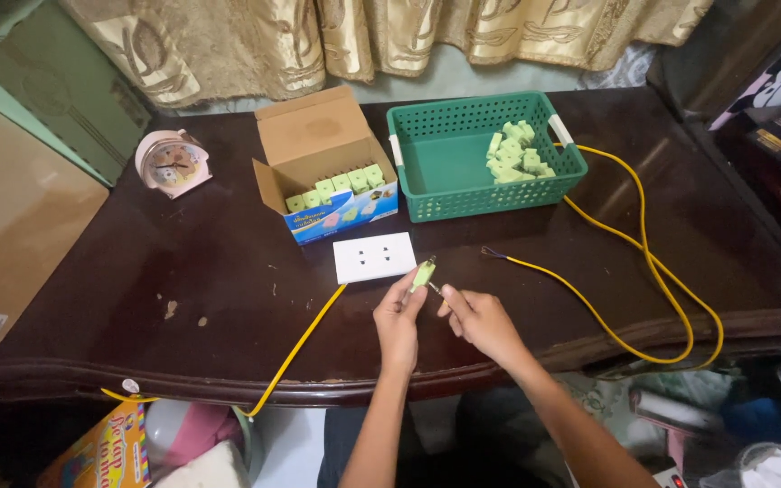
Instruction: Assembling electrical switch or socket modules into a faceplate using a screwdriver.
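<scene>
While left hand (399,312) pinches green plug (423,273) | right hand (479,318) grips thin tool at its prongs | step: adjusting prongs | next: steady alignment beside white socket plate (374,257)

Single head-worn cam, no second view, so no overlap. Looks steeply down and forward over the dark tabletop (183,271) from the near edge, toward the curtain (363,36) at the far side. Mid range: whole tabletop width in frame. Both hands enter from the bottom, centre-low. Floor clutter shows along the bottom edge.
</scene>
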